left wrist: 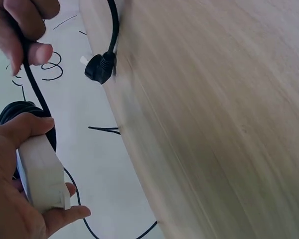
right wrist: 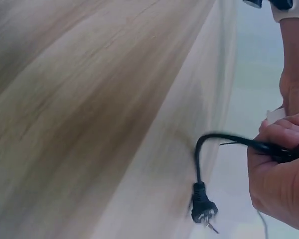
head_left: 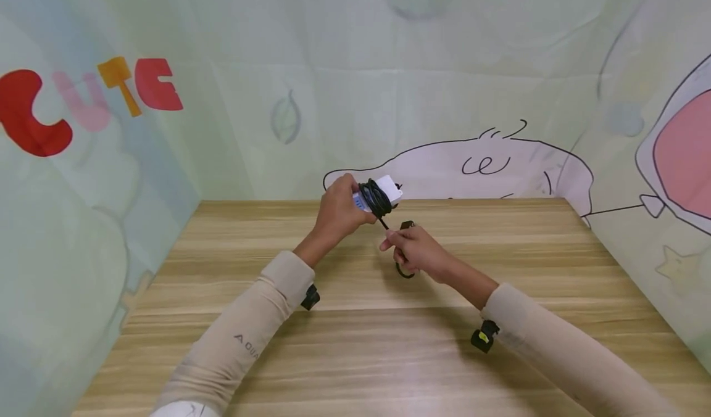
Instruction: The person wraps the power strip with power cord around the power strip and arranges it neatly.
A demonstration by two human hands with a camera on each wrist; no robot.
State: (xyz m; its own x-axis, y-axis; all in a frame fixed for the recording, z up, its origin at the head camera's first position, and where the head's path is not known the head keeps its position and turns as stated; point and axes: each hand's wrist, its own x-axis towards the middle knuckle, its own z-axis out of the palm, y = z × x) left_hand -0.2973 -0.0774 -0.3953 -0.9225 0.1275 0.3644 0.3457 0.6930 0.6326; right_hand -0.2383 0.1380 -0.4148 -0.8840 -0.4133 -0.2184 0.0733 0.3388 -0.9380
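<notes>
My left hand (head_left: 340,210) grips a white power strip (head_left: 390,189) above the far part of the table. A black cord (head_left: 375,198) is wound in several turns round the strip's middle. In the left wrist view the thumb lies along the strip's white casing (left wrist: 42,172). My right hand (head_left: 420,253), lower and to the right, pinches the cord where it runs off the coil. Past the right hand the cord's free end hangs in a bend, and the black plug (right wrist: 203,206) dangles there with its metal pins showing.
The wood-grain table (head_left: 355,355) lies below both hands. A printed cloth backdrop (head_left: 239,121) with letters and cartoon drawings closes off the back and both sides. Small black devices sit at the left wrist (head_left: 311,297) and the right wrist (head_left: 485,335).
</notes>
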